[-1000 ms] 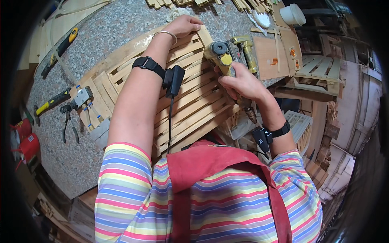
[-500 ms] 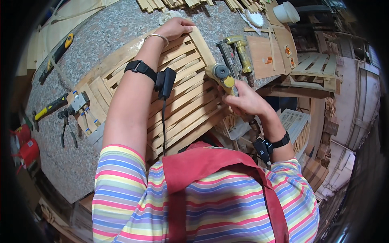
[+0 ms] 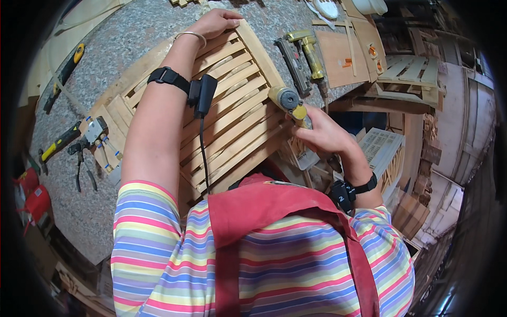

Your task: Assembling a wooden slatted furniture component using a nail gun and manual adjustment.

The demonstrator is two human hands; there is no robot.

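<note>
The left hand (image 3: 215,24) rests on the top corner of the slatted panel (image 3: 238,107) mid-frame, how tightly I can't tell; the right hand (image 3: 326,131) wraps its fingers round a yellow nail gun (image 3: 288,99). The left forearm (image 3: 151,132) hides some slats; a second gun (image 3: 316,62) lies upper right.

A single white numeral (image 3: 341,200) stands on the black device (image 3: 346,191) at the right wrist (image 3: 360,168).

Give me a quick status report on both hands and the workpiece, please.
Left hand at far corner of slatted, pale wooden panel. Right hand gripping worn yellow metal power tool at panel's right edge. Thin black cable crossing over panel.
</note>
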